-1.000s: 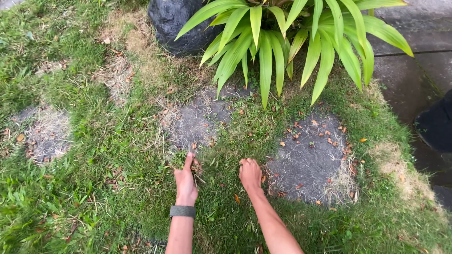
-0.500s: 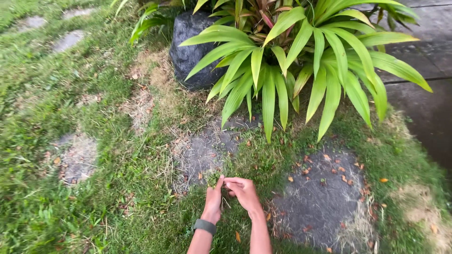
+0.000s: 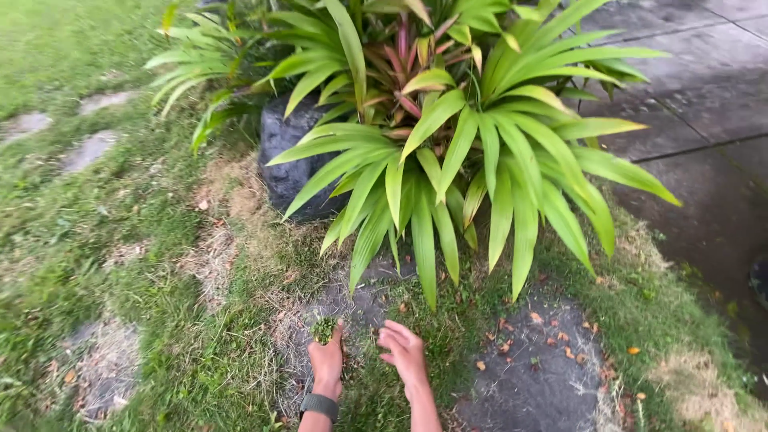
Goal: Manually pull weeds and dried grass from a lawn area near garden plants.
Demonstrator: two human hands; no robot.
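A lawn (image 3: 104,240) with flat grey stepping stones sunk in it runs up to a broad-leaved plant (image 3: 448,144) and a dark rock (image 3: 284,164). Since a second ago the hands have come together from well apart, and the view has tipped upward; the pulling seems to have yielded a handful. The left hand (image 3: 326,360), with one wristband (image 3: 319,406), is closed on one small tuft of pulled weeds (image 3: 324,328). The right hand (image 3: 404,352) hovers just beside it, fingers loosely spread, holding nothing. Five stones show.
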